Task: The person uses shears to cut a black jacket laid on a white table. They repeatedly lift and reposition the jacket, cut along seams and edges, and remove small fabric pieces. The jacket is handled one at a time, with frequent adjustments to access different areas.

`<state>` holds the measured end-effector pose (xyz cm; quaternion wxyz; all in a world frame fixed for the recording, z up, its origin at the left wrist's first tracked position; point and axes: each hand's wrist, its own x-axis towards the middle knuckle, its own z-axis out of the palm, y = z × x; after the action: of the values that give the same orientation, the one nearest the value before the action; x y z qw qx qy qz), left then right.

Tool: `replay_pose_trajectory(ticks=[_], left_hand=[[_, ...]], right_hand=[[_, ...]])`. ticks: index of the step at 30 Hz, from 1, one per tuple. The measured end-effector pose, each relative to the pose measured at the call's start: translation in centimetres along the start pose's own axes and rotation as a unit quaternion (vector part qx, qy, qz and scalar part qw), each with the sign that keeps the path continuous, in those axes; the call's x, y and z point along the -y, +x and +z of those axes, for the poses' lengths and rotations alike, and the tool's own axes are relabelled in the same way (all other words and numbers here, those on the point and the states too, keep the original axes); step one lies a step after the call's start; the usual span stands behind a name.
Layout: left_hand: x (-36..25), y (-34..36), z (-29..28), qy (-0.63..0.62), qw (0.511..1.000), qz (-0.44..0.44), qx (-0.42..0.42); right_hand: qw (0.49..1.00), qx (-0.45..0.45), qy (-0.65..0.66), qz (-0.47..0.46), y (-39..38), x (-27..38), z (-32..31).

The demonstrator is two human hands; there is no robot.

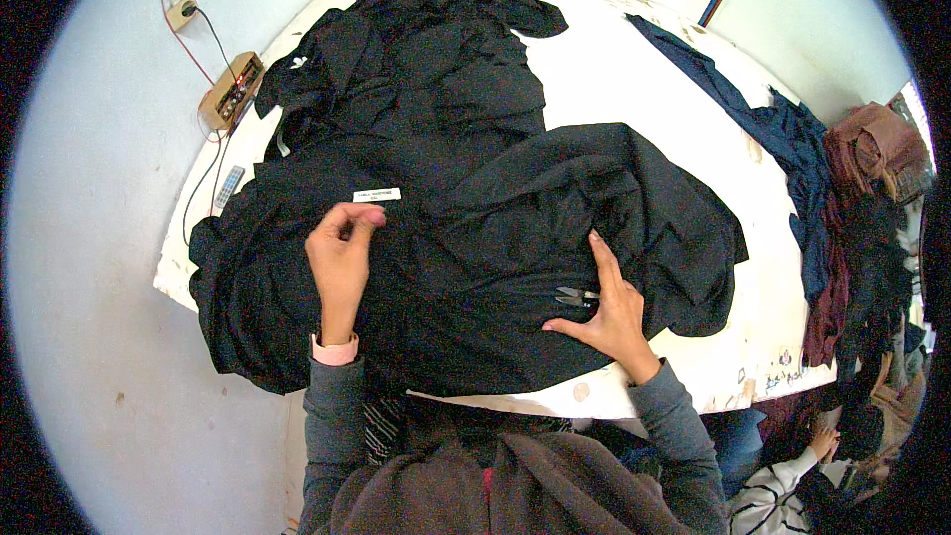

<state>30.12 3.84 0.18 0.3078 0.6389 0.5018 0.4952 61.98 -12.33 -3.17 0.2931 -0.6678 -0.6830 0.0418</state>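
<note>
Black fabric point(475, 307) lies heaped and spread over a white table point(703, 376). My left hand point(340, 248) is pinched, its fingertips just below a small white printed label point(376, 194) on the fabric; I cannot make out what, if anything, is between them. My right hand point(614, 317) rests on the fabric with thumb and forefinger spread. Small metal thread snips point(575, 295) jut from under its palm, apparently held in the curled fingers.
A wooden box with electronics point(233, 89) and wires, plus a grey remote point(230, 185), sit along the left edge. Dark blue cloth point(797, 159) lines the right edge, beside brown and dark fabric piles point(862, 144). Another person's hand point(822, 444) shows at lower right.
</note>
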Motion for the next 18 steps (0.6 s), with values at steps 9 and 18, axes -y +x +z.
replay_pose_trajectory(ticks=[9, 18], left_hand=[[-3.2, -4.7, 5.0, 0.203, 0.929, 0.206, 0.232], [-0.2, -5.6, 4.5, 0.298, 0.881, 0.173, 0.323]], right_hand=[[0.995, -0.028, 0.085, 0.044, 2.8, 1.3, 1.0], [0.884, -0.237, 0.303, 0.264, 4.8, -6.6, -6.2]])
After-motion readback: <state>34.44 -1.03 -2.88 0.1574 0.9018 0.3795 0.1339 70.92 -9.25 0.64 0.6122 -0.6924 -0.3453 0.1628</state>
